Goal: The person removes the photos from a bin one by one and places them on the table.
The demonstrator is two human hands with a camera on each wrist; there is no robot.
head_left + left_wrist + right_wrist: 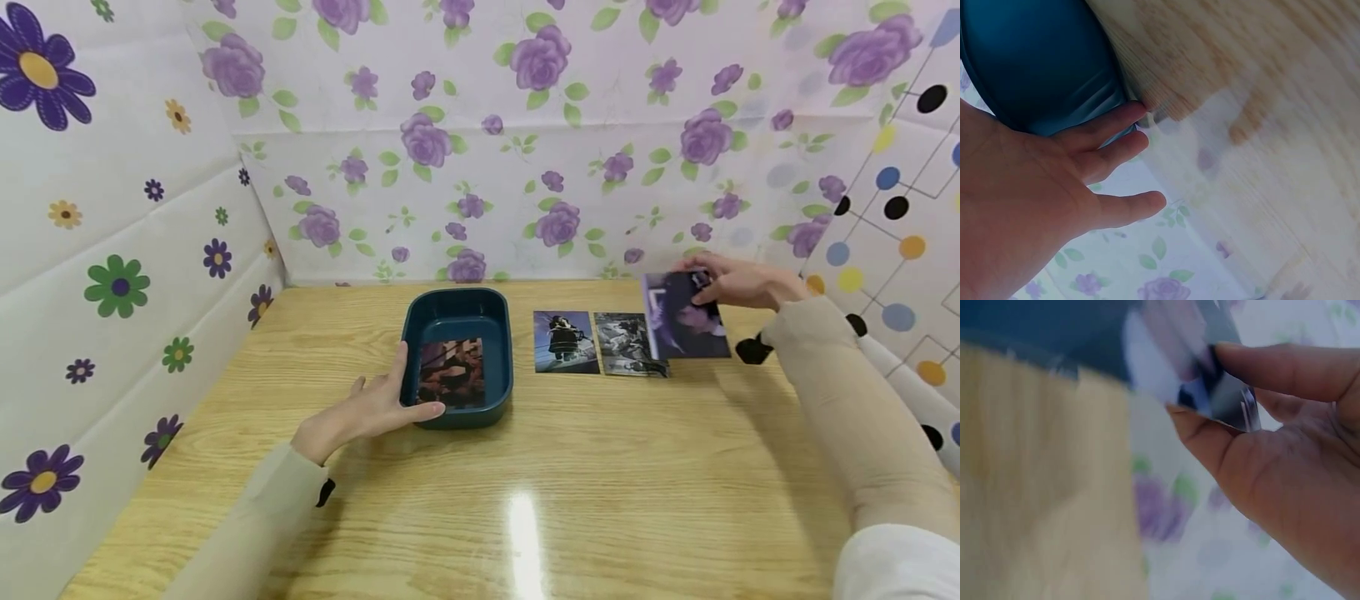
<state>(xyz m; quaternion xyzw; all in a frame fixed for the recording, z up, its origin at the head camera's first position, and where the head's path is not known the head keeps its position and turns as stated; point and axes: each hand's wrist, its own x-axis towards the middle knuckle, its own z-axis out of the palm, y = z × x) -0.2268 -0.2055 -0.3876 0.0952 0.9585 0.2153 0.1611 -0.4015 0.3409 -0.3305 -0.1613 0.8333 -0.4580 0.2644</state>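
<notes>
A dark blue rectangular tray with raised walls stands on the table, and a reddish-brown photo card lies inside it. My left hand rests against the tray's left side, fingers straight and spread; in the left wrist view the fingers touch its wall. My right hand pinches a dark purple photo card by its upper right part, thumb on the face, and holds it raised. Behind that card's left edge lies a black-and-white photo card, partly covered. Left of it lies a purple-grey photo card with a dark figure.
The wood-grain table runs back to a wall of purple-flowered cloth. Patterned cloth hangs at the left and right sides too. A bright light reflection lies on the table's front.
</notes>
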